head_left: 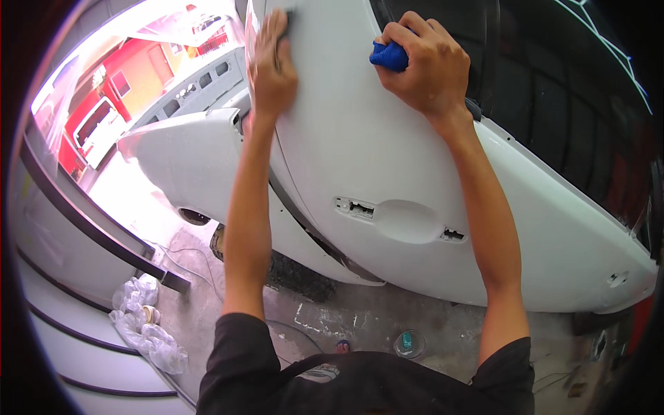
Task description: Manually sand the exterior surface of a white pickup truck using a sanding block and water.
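Observation:
My left hand [274, 72], blurred, is at the left edge of a white car door [335, 124]; a small dark shape shows by its fingers, and I cannot make out whether it is held. My right hand [432, 76] grips a bunched blue cloth [387, 55] high on the door, beside the dark window [553, 83]. Lower down between my forearms are the door's handle recess [401, 221] and small openings with no handle fitted.
A detached-looking white panel [176, 149] stands left of the door. Crumpled plastic sheeting [155, 346] and cables lie at the lower left, beside stacked grey panels [69, 290]. A round container [418, 344] with a teal item sits on the concrete floor [456, 339].

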`<action>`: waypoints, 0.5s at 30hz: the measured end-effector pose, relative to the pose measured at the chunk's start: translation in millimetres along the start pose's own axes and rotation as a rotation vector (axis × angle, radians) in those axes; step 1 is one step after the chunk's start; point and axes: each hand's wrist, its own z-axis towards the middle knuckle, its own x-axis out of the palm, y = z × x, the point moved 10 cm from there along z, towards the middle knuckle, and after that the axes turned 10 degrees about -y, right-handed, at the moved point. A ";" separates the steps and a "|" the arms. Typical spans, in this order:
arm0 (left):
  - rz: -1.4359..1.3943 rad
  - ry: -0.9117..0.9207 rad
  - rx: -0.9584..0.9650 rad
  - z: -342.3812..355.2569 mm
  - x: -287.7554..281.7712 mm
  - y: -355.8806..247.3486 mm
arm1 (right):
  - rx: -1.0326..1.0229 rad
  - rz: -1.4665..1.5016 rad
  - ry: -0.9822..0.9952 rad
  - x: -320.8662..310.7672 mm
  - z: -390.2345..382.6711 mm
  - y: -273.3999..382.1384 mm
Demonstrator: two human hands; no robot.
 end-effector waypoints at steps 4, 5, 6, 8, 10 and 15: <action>0.022 -0.008 0.061 -19.2 -20.8 -3.7 | -0.025 -0.024 0.015 6.3 7.5 10.4; 0.007 -0.003 0.048 -9.9 -19.5 -1.7 | -0.023 -0.007 -0.004 3.0 7.6 9.0; -0.008 0.002 0.040 2.1 -18.0 -0.1 | -0.021 0.010 -0.028 3.4 7.0 8.8; -0.050 0.018 -0.004 12.3 -10.9 -0.5 | -0.032 -0.001 -0.023 4.7 4.3 7.7; 0.000 0.031 0.014 -25.0 -14.1 -6.1 | -0.047 -0.012 -0.022 0.8 3.5 4.9; 0.080 0.047 -0.015 9.4 -10.8 -5.1 | -0.010 0.034 0.077 2.0 8.5 9.7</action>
